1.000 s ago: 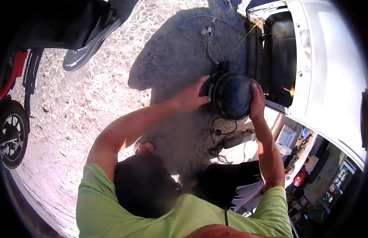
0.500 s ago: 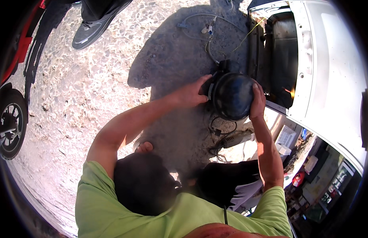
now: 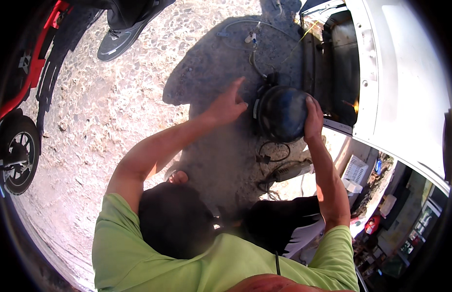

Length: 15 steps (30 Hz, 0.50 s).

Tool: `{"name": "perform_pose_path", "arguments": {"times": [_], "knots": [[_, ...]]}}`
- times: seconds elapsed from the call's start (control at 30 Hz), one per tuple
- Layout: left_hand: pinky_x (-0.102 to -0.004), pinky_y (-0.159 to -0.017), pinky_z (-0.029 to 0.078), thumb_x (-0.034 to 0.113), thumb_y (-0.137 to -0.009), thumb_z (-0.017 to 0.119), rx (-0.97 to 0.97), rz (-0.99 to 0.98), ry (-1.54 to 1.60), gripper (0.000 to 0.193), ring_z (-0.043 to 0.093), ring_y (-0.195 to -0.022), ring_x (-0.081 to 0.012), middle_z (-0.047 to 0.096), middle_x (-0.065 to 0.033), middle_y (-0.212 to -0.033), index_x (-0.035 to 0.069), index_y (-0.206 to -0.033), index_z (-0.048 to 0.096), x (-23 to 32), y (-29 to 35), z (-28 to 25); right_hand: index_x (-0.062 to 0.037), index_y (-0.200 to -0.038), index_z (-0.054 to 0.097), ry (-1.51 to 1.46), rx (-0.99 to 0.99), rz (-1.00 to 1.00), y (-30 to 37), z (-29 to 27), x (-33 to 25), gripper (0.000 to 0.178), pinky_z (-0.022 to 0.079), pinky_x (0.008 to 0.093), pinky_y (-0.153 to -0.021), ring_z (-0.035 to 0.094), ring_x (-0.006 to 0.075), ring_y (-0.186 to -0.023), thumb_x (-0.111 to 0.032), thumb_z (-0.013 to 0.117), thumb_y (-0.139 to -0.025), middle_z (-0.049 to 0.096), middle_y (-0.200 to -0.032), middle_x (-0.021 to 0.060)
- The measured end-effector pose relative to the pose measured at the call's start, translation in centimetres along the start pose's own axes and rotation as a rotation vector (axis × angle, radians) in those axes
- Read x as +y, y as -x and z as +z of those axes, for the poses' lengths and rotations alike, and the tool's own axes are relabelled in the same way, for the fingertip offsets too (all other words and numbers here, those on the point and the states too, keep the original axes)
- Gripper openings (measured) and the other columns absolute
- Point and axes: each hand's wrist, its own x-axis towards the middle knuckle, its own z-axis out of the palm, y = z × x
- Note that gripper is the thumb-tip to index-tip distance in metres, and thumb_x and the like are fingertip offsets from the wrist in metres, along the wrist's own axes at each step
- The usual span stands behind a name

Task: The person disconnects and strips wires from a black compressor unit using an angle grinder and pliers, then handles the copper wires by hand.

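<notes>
A black, dome-shaped compressor (image 3: 282, 114) sits on the ground beside the open bay (image 3: 343, 63) of a white appliance cabinet (image 3: 396, 63). My right hand (image 3: 313, 118) is cupped against the dome's right side. To the left of the dome is my left hand (image 3: 227, 103), apart from it, with the index finger stretched forward and the thumb spread; nothing is in it. From the compressor's far side a pale cable (image 3: 256, 63) runs away over the ground. What lies under the dome is hidden.
A thin yellow wire (image 3: 306, 35) trails from the bay, where a small orange glow shows. Nearer me lies a grey, corded tool (image 3: 291, 171). Another person's shoe (image 3: 123, 41) stands at the far left, above a wheel (image 3: 20, 155) of a red vehicle. Clutter fills the lower right.
My left hand has come off the compressor and drawn back to the left. The right hand stays on the dome. The whole view has shifted slightly.
</notes>
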Motion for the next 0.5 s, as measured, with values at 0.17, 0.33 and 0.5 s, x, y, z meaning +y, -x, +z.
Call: {"name": "perform_pose_path", "arguments": {"times": [0.17,0.33,0.5], "knots": [[-0.041,-0.081,0.054,0.025,-0.088,0.069,-0.329,-0.001,-0.164,0.085,0.069,-0.09,-0.0282,0.07,-0.0157,-0.101,0.012,-0.161,0.028,0.5,1.1,0.4,0.0021,-0.13,0.066,0.015,0.01,-0.007,0.1,0.0,0.0,0.047,0.042,0.0311,-0.106,0.06,0.0207,-0.118,-0.035,0.058,-0.103,0.068,-0.126,0.0129],[-0.0415,-0.08,0.055,0.029,-0.088,0.071,-0.208,-0.126,-0.028,0.089,0.071,-0.088,-0.0302,0.07,-0.0178,-0.106,0.01,-0.162,0.025,1.7,1.8,-0.1,0.0021,-0.131,0.066,-0.006,0.022,-0.003,0.0,0.1,0.1,0.047,0.042,0.0307,-0.106,0.06,0.0201,-0.117,-0.035,0.058,-0.103,0.068,-0.125,0.0122],[-0.0415,-0.083,0.055,0.026,-0.089,0.071,-0.166,0.189,-0.139,0.09,0.07,-0.094,-0.0317,0.07,-0.0189,-0.107,0.009,-0.162,0.021,-0.7,2.3,1.9,0.0024,-0.132,0.065,-0.004,0.025,0.006,0.0,0.1,-0.1,0.05,0.042,0.0311,-0.107,0.06,0.0212,-0.121,-0.036,0.062,-0.101,0.068,-0.129,0.0149]]}}
